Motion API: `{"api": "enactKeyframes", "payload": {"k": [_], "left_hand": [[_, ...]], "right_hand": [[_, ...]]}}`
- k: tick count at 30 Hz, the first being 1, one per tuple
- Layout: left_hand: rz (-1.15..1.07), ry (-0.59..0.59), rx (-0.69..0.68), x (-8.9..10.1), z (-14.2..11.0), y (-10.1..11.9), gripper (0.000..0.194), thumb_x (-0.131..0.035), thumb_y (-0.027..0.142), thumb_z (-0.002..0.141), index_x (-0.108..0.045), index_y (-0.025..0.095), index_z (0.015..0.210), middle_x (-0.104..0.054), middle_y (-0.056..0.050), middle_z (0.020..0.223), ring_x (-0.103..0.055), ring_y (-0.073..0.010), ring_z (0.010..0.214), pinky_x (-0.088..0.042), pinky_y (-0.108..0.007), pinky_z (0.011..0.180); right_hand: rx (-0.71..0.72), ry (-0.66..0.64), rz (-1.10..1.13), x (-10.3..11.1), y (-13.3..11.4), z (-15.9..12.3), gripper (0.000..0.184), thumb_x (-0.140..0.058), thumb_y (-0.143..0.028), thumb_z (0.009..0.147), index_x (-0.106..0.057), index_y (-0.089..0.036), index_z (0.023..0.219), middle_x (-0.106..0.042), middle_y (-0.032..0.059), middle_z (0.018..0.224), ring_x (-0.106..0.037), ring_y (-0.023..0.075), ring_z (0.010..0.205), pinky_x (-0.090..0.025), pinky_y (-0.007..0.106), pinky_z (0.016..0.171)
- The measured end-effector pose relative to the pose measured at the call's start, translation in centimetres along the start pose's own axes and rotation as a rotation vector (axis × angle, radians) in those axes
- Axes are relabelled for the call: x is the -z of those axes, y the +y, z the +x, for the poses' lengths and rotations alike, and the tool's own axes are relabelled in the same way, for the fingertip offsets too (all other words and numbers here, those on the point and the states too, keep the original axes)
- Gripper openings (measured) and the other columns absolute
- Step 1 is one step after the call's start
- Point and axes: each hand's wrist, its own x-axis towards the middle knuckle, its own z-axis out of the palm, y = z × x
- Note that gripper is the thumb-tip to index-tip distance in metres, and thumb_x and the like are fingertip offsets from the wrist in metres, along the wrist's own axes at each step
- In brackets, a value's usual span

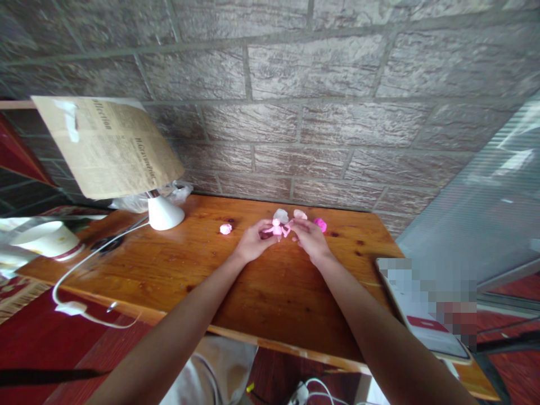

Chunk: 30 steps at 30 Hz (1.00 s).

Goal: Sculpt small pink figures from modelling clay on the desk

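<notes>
A small pink clay figure (277,228), with a round head, a body and thin limbs, stands between my two hands. My left hand (256,241) is closed, its fingers and thumb gripping the figure's left side. At the figure's other side, my right hand (307,236) pinches a thin pink piece that seems to join the body. Just behind lie a white lump of clay (280,215) and a pale pink lump (300,214). Beside my right fingers sits a bright magenta lump (321,225). Farther left rests a light pink lump (225,229).
A lamp (166,212) with a newsprint shade stands at the table's back left, its white cord hanging over the front edge. Left of it are a paper cup (50,239) and dark scissors (107,243). A tablet (422,309) lies at the right. A brick wall (270,124) rises behind.
</notes>
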Motion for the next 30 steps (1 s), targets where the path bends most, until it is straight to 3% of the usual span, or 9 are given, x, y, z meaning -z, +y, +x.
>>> {"api": "enactKeyframes", "payload": {"k": [14,19,23,30], "left_hand": [[-0.007,0.002,0.004,0.1,0.1,0.0,0.041,-0.083,0.041,0.071,-0.072,0.016,0.101,-0.077,-0.009,0.105,-0.072,-0.0230,0.096,-0.055,-0.036,0.090],[-0.082,0.006,0.001,0.1,0.2,0.3,0.039,-0.085,0.044,0.069,-0.072,0.015,0.093,-0.077,-0.006,0.099,-0.070,-0.0208,0.093,-0.053,-0.035,0.092],[-0.080,0.021,0.012,0.1,0.2,0.6,0.039,-0.085,0.045,0.068,-0.073,0.016,0.091,-0.077,-0.005,0.097,-0.069,-0.0201,0.091,-0.052,-0.035,0.091],[-0.063,0.001,0.015,0.0,-0.1,1.0,0.035,-0.086,0.041,0.068,-0.074,0.016,0.089,-0.076,-0.005,0.093,-0.069,-0.0201,0.090,-0.051,-0.035,0.093]], "right_hand": [[0.004,-0.035,0.064,-0.1,-0.3,-0.3,0.018,-0.075,-0.027,0.073,-0.073,-0.020,0.089,-0.075,0.0028,0.088,-0.062,0.0100,0.062,-0.036,0.018,0.046],[-0.002,-0.135,0.063,-0.1,-0.5,-0.7,0.043,-0.078,-0.026,0.068,-0.068,-0.024,0.110,-0.073,-0.0006,0.083,-0.059,0.0095,0.056,-0.032,0.018,0.044],[0.022,-0.137,0.095,0.0,-0.2,-0.6,0.061,-0.082,-0.027,0.061,-0.064,-0.026,0.119,-0.069,-0.0020,0.080,-0.057,0.0103,0.057,-0.032,0.020,0.045],[0.068,-0.136,0.159,-0.3,0.0,-0.5,0.068,-0.085,-0.032,0.056,-0.061,-0.024,0.119,-0.065,-0.0037,0.081,-0.053,0.0090,0.056,-0.033,0.021,0.048]]}}
